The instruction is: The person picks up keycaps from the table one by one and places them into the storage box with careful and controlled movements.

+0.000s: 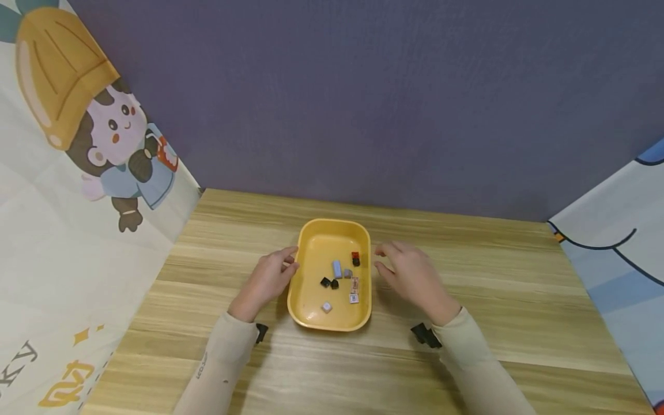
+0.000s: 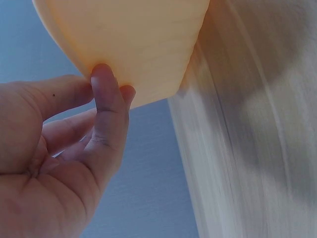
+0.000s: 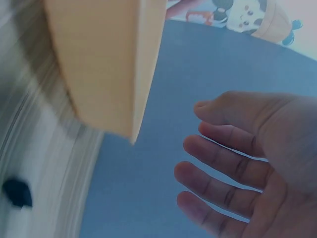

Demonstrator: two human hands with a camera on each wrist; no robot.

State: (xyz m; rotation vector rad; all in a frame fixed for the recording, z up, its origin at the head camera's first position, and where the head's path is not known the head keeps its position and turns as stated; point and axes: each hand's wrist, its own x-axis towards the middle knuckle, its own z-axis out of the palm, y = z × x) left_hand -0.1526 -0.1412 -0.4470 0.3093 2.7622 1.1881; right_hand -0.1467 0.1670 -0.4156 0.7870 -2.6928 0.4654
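Note:
A yellow oblong tray (image 1: 329,326) rests on the wooden table between both hands. My left hand (image 1: 267,282) is at its left side; in the left wrist view the thumb and fingers pinch the tray's edge, one fingertip on the outer wall. To the right, my right hand (image 1: 415,279) is apart from the tray, fingers spread and slightly bent, holding nothing. Inside the tray lie several small pieces: a pale blue bar (image 1: 337,269), a red-and-black piece (image 1: 355,259), a black piece (image 1: 325,282), a grey piece (image 1: 348,274), a pinkish piece (image 1: 355,284) and a whitish cube (image 1: 327,307).
The wooden tabletop (image 1: 519,311) extends around the tray. Behind it stands a dark blue-grey panel (image 1: 363,104). Printed cloth (image 1: 52,242) hangs at the left, with more at the right. Dark devices (image 1: 425,335) sit at the wrists.

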